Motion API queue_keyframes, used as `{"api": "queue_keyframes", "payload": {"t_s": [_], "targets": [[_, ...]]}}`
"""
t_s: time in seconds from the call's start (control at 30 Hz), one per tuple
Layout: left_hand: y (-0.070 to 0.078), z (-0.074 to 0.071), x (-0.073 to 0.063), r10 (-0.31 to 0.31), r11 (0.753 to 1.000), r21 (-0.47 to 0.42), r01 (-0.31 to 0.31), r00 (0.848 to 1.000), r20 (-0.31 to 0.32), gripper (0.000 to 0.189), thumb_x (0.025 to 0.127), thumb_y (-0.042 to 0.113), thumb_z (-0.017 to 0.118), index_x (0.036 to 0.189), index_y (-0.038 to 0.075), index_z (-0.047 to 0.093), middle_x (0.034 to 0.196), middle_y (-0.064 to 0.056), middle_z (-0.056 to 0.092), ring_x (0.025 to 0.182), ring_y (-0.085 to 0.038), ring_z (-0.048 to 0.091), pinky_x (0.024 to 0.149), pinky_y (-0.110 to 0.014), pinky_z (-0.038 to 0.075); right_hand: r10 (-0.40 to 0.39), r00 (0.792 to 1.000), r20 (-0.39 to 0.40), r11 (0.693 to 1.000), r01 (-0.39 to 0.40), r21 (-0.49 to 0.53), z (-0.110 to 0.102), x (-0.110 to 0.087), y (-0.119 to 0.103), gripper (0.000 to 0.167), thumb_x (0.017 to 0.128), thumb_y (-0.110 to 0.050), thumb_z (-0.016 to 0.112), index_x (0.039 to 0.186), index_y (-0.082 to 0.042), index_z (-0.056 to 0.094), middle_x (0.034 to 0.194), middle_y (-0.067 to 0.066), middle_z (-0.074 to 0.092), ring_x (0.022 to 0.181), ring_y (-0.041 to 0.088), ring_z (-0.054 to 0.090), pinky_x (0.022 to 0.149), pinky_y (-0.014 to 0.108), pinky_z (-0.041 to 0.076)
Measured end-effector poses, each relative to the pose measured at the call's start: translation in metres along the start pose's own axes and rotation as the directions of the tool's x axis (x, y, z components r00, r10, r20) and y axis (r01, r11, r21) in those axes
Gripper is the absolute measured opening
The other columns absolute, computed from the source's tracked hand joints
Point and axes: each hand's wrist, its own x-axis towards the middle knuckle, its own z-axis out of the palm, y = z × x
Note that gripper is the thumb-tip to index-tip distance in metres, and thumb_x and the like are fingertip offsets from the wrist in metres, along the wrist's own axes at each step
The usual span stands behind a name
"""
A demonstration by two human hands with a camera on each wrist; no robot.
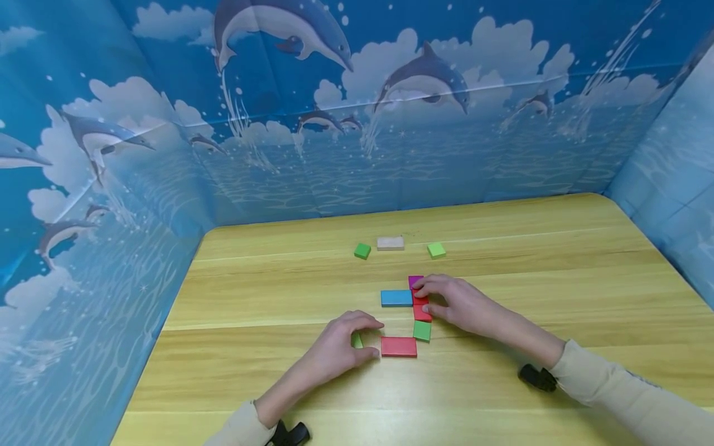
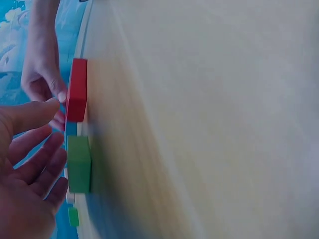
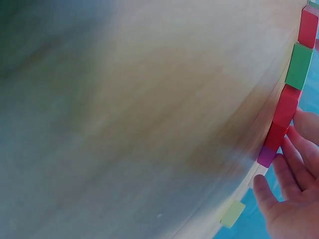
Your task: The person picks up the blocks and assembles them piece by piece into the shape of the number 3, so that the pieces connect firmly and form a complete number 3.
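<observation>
My left hand (image 1: pixel 341 347) hovers over the left side of the blocks, thumb and fingers spread. A green block (image 1: pixel 357 339) shows partly beneath it, and a wide red block (image 1: pixel 398 347) lies just right of its fingertips. At the column of blocks, my right hand (image 1: pixel 460 303) touches two small red blocks (image 1: pixel 422 313) with thumb and fingertips; its fingers are loosely bent in the right wrist view. A purple block (image 1: pixel 415 281) tops that column, a green block (image 1: pixel 422 331) sits at its lower end, and a blue block (image 1: pixel 396 298) adjoins its left side.
Farther back on the wooden table (image 1: pixel 268 279) lie a dark green block (image 1: pixel 362 251), a pale grey block (image 1: pixel 390 243) and a light green block (image 1: pixel 436 250). A dolphin-print curtain (image 1: pixel 357 167) borders the table's back and sides.
</observation>
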Motion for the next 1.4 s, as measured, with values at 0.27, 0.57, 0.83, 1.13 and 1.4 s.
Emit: {"api": "queue_keyframes", "payload": {"t_s": [0.27,0.57,0.83,1.13,1.4], "targets": [[-0.007,-0.014,-0.012,-0.025,1.0,-0.018,0.024,0.998,-0.056,0.04,0.081,0.012,0.082,0.119,0.013,0.069,0.118,0.012,0.062,0.114,-0.012,0.055,0.101,-0.04,0.043,-0.004,1.0,-0.001,1.0,0.004,0.006,-0.001,0.0,0.0,0.028,0.089,-0.012,0.074,0.116,-0.011,0.07,0.132,0.003,0.059,0.125,0.031,0.052,0.099,0.048,0.045],[-0.016,-0.014,-0.025,-0.052,0.997,-0.057,0.049,0.997,-0.059,0.041,0.079,0.01,0.083,0.117,0.009,0.068,0.111,0.005,0.063,0.096,-0.012,0.06,0.085,-0.029,0.051,-0.008,1.0,0.012,1.0,0.008,0.027,-0.001,0.0,-0.001,0.03,0.089,-0.012,0.074,0.119,-0.01,0.07,0.136,0.003,0.057,0.127,0.029,0.05,0.099,0.045,0.045],[-0.018,-0.01,-0.032,-0.086,0.995,-0.046,0.083,0.994,-0.069,0.039,0.08,0.009,0.081,0.116,0.011,0.068,0.109,0.008,0.063,0.094,-0.012,0.058,0.084,-0.029,0.05,-0.014,1.0,0.007,1.0,0.014,0.02,-0.001,0.0,0.0,0.029,0.089,-0.012,0.074,0.117,-0.011,0.07,0.135,0.003,0.057,0.126,0.03,0.051,0.099,0.046,0.045],[-0.017,-0.009,-0.03,-0.12,0.991,-0.078,0.113,0.989,-0.088,0.037,0.083,0.007,0.078,0.118,0.008,0.068,0.112,0.005,0.064,0.095,-0.013,0.06,0.085,-0.028,0.051,-0.012,1.0,0.008,1.0,0.012,0.025,-0.001,-0.001,0.001,0.029,0.089,-0.012,0.074,0.118,-0.011,0.07,0.136,0.003,0.057,0.127,0.029,0.05,0.1,0.046,0.044],[-0.013,-0.007,-0.025,-0.117,0.992,-0.06,0.11,0.984,-0.133,0.038,0.081,0.005,0.08,0.117,0.008,0.069,0.112,0.003,0.064,0.093,-0.012,0.06,0.082,-0.026,0.052,0.0,1.0,0.009,1.0,0.0,0.023,-0.002,-0.002,0.0,0.028,0.089,-0.013,0.074,0.117,-0.011,0.07,0.133,0.002,0.058,0.126,0.028,0.051,0.1,0.046,0.044]]}}
